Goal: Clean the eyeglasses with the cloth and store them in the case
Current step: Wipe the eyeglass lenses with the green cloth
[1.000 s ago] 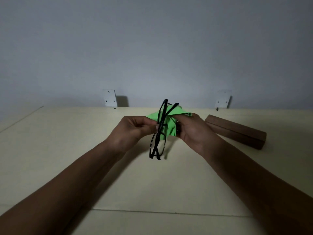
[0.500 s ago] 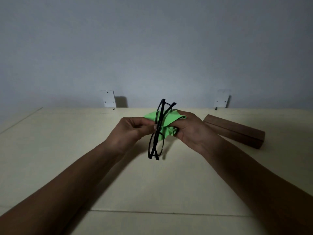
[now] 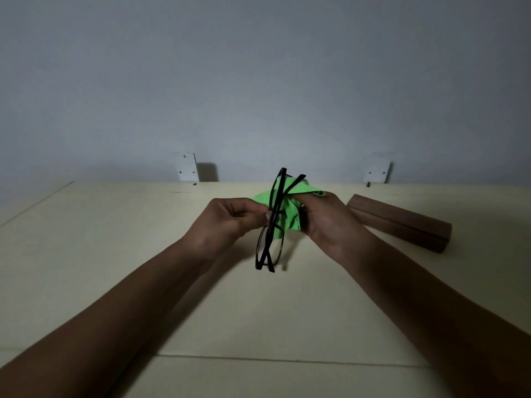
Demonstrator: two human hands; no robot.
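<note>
At centre frame, above the table (image 3: pixel 120 254), both hands meet around the glasses (image 3: pixel 269 248). The left hand (image 3: pixel 230 219) pinches the black frame approx. mid-height w/ thumb & fingertips, other fingers curled in. The right hand (image 3: pixel 324 219) has the green cloth (image 3: pixel 290 218) bunched in its fingers & pressed against the upper lens from the right side. A corner of cloth pokes up past the knuckles. The glasses are folded, arms crossed over the lenses, held roughly upright & nearly edge-on to the camera. Their lower end hangs clear of the table.

Step in hand, by my read: the wiping stage, w/ the upper lens getting the rub. The lower lens has no cloth on it, so it's prob. due next. Can't tell if it's clean already, as the light's dim.

The next move calls for sliding the cloth down, or turning the frame in the left hand's pinch, so the other lens comes under the cloth. The hold mustn't loosen: the frame is thin & the pinch small, so it could twist.

After that comes storage. The brown case (image 3: pixel 402 222) lies right of centre on the table, just behind the right wrist, & looks closed (no gap seen). So one hand has to free up, i.e. put the cloth down, to open it before the glasses go in.
</note>
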